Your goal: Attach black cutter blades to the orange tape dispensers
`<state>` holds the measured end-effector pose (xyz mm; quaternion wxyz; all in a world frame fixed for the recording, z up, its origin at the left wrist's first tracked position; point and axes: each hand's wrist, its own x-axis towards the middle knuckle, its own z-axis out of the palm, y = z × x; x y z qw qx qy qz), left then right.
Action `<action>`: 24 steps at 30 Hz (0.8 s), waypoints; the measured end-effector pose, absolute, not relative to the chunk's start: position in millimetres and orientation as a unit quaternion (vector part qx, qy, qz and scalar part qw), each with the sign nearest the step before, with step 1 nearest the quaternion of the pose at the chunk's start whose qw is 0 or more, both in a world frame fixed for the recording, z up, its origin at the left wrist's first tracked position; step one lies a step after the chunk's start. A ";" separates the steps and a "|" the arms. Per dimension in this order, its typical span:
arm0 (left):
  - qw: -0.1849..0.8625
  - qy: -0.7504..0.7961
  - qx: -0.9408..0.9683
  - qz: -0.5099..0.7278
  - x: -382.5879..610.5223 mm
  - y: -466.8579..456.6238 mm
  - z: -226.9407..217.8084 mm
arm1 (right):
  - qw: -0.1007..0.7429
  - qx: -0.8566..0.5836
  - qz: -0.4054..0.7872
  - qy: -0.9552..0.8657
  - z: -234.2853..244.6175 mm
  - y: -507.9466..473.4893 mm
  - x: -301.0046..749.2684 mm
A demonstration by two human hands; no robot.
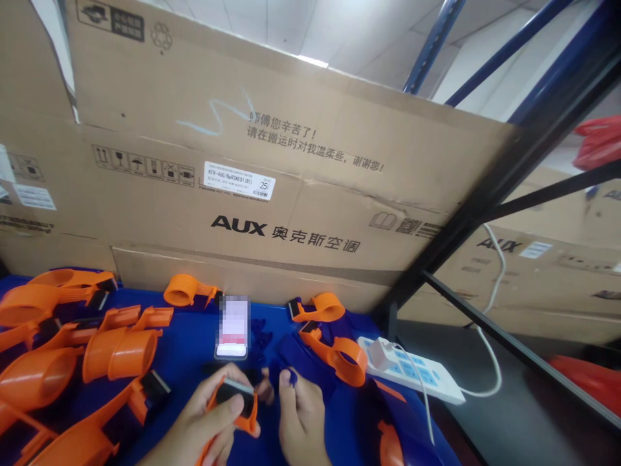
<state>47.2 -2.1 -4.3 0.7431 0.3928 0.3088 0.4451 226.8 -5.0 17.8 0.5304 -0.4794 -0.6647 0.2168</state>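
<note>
Two hands at the bottom centre of the frame, each closed on a small part over a blue table.

The left hand is curled shut around an orange-and-black dispenser, thumb on top; just right of it the right hand pinches a blue bit in its fingertips, and the two hands almost touch. Directly above them lies a phone, its screen blurred. More orange shells crowd the lower left, and two more lie right of the phone. A white power strip with a plug in it sits at lower right. Behind stands a big carton printed "AUX 奥克斯空调" and "师傅您辛苦了!请在搬运时对我温柔些,谢谢您!", with a white label reading "KFR-46G/BpR3AES1(B1)" and "25". A dark rack post slants across the right.
</note>
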 end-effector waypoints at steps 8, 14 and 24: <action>0.696 0.384 0.382 0.471 46.4 3.0 -2.0 | 0.388 -0.607 0.144 -0.678 -2.6 22.6 240.6; 0.689 0.391 0.376 0.480 46.2 3.7 -4.1 | 0.369 -0.603 0.107 -0.699 -17.0 22.3 246.3; 0.692 0.399 0.373 0.472 45.9 5.0 -7.4 | 0.365 -0.611 0.170 -0.682 -24.6 28.1 247.3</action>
